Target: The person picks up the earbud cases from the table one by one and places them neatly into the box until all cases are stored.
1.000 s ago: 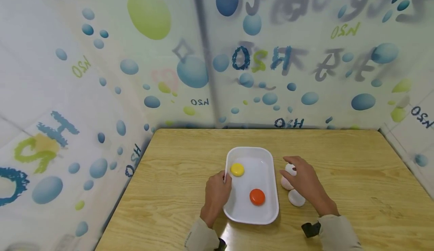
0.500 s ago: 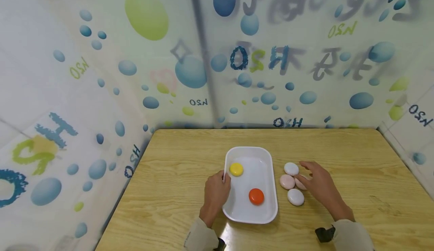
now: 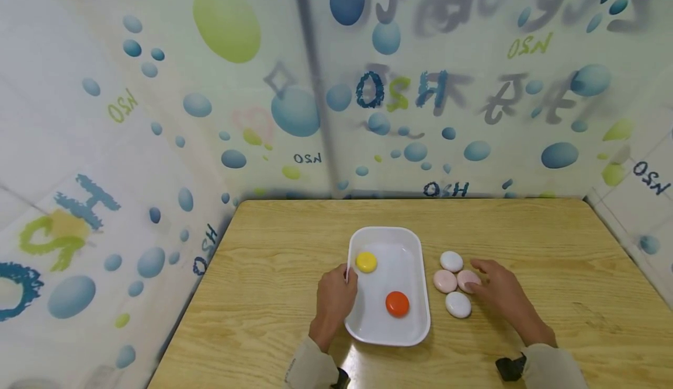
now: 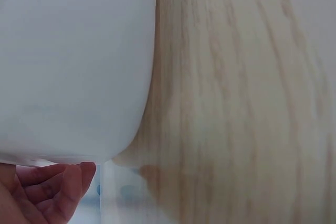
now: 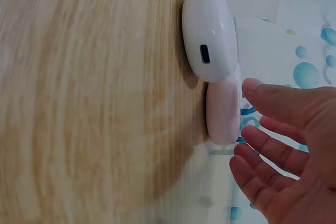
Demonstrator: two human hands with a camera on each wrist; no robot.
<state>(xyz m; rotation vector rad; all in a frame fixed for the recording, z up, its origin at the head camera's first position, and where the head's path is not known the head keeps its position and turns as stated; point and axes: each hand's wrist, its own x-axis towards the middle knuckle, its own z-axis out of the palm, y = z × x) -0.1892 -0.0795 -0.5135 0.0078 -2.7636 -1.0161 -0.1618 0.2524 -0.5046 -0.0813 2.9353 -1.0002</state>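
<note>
A white rectangular tray (image 3: 389, 243) lies on the wooden table, a round yellow piece (image 3: 366, 262) and a round red-orange piece (image 3: 397, 304) inside it. My left hand (image 3: 336, 297) grips the tray's left rim; curled fingers show under the rim in the left wrist view. Right of the tray sit two white rounded gadgets, one far (image 3: 451, 261) and one near (image 3: 458, 305), with two pink ones (image 3: 445, 281) between them. The white gadget (image 5: 210, 35) nearest the right wrist camera has a dark slot. My right hand (image 3: 505, 295) has its fingers spread beside the right pink gadget (image 3: 468, 280), its thumb overlapping that one's edge.
The wooden table (image 3: 284, 231) runs back to a wall sheet (image 3: 473, 179) printed with blue and green bubbles. Similar sheets stand along the left and right sides.
My right hand has moved right and slightly nearer, away from over the cluster, leaving all four gadgets in sight. My left hand and the tray have hardly moved.
</note>
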